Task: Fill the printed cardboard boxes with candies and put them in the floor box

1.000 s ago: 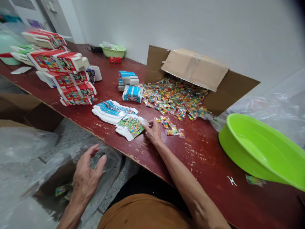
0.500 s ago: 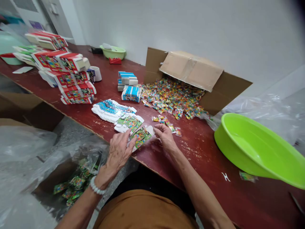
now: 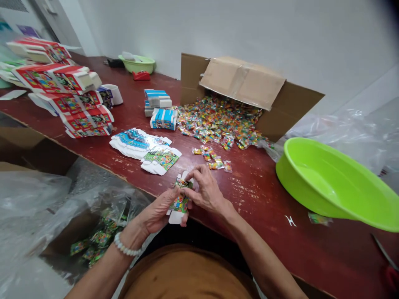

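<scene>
My left hand [image 3: 160, 211] is wrapped round a small green printed carton [image 3: 180, 204] with white flaps, held just off the table's front edge. The fingers of my right hand [image 3: 204, 189] pinch the carton's upper end, where a white flap stands up. Just beyond lies another green carton blank [image 3: 162, 158], flat, against a fanned stack of blue and white carton blanks [image 3: 132, 142]. Several wrapped candies [image 3: 212, 158] sit in a small group on the table past my right hand.
A cardboard box [image 3: 241, 81] on its side spills a heap of wrapped candies [image 3: 218, 120]. Stacked red cartons [image 3: 59, 79] stand left, blue cartons [image 3: 163, 119] mid-table, a green basin [image 3: 289, 187] right. Below the edge, a plastic-lined box holds filled green packs [image 3: 101, 238].
My hands have lifted the green carton from the table edge and drawn it nearer to me. It was flat and is now upright, with my right fingers at its top. The view has shifted slightly.
</scene>
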Motion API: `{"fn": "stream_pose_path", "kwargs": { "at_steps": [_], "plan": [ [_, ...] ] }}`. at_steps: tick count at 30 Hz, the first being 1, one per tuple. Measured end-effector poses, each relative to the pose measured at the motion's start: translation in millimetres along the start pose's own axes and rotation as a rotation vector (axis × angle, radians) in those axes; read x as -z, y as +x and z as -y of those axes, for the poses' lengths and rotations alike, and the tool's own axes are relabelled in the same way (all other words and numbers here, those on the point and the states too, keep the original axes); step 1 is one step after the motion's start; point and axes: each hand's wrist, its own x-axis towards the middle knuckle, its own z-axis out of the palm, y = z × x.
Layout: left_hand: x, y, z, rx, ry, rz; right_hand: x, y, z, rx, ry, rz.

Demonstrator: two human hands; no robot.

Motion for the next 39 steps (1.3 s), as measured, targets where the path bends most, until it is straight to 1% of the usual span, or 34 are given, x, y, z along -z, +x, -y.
{"fn": "stream_pose_path", "kwargs": {
  "at_steps": [1,3,6,8,9,10,12,14,16,21,23,25,26,27,29,31,32,33,34,36,37,39],
  "plan": [
    [0.6,0.1,0.7,-0.012,0.006,0.002,1.7,-0.6,1.2,-0.005,0.011,0.012],
    [3.3,0.0,0.7,0.003,-0.025,0.032,6.3,0.3,1.0,-0.042,0.113,0.027],
    [7.6,-0.4,-0.1,0.129,-0.137,0.170,15.3,3.0,-2.5,-0.146,0.449,0.129],
    [7.7,-1.5,0.5,0.178,-0.163,0.238,21.0,3.3,-4.1,-0.212,0.674,0.215],
    [6.6,-2.3,1.1,0.182,-0.155,0.258,23.4,2.8,-4.4,-0.236,0.738,0.240],
    [5.0,-3.3,1.7,0.176,-0.139,0.267,25.3,2.0,-4.4,-0.249,0.758,0.248],
    [0.9,-5.6,2.4,0.155,-0.104,0.258,27.5,0.2,-4.3,-0.244,0.697,0.247],
    [-2.8,-7.7,2.1,0.121,-0.086,0.226,27.9,-1.3,-4.6,-0.218,0.615,0.246],
    [-4.9,-9.1,1.2,0.110,-0.079,0.202,27.0,-2.5,-5.1,-0.198,0.599,0.251],
    [-0.7,-10.1,2.2,0.213,-0.184,0.275,26.7,-6.8,-3.9,-0.254,0.840,0.295],
    [4.2,-11.3,2.3,0.234,-0.224,0.236,31.8,-9.3,-5.8,-0.261,0.895,0.275],
    [9.8,-14.1,0.2,0.208,-0.238,0.146,40.5,-12.3,-13.5,-0.250,0.845,0.217],
    [12.5,-16.1,-1.8,0.177,-0.230,0.091,45.5,-14.1,-20.0,-0.243,0.770,0.189],
    [14.9,-18.2,-4.0,0.141,-0.216,0.036,50.5,-16.0,-27.8,-0.240,0.658,0.173],
    [18.1,-22.3,-8.0,0.086,-0.175,-0.055,57.9,-20.0,-44.5,-0.246,0.351,0.172],
    [18.2,-25.0,-9.3,0.073,-0.138,-0.110,59.8,-23.5,-56.2,-0.252,0.045,0.150],
    [16.8,-25.6,-8.5,0.072,-0.121,-0.123,58.5,-24.6,-57.8,-0.240,-0.064,0.112],
    [14.5,-25.5,-7.0,0.068,-0.101,-0.129,55.8,-25.3,-56.0,-0.215,-0.128,0.059],
    [11.3,-25.0,-5.0,0.061,-0.073,-0.128,51.9,-25.5,-50.6,-0.176,-0.142,0.006],
    [2.8,-23.1,-1.1,0.026,0.002,-0.099,42.4,-24.4,-30.8,-0.076,-0.072,-0.058],
    [-2.1,-22.1,0.1,0.000,0.048,-0.068,37.5,-23.5,-18.2,-0.024,-0.016,-0.056],
    [-11.7,-20.4,0.1,-0.052,0.151,0.010,29.1,-21.2,7.1,0.073,0.045,-0.002]
  ]
}}
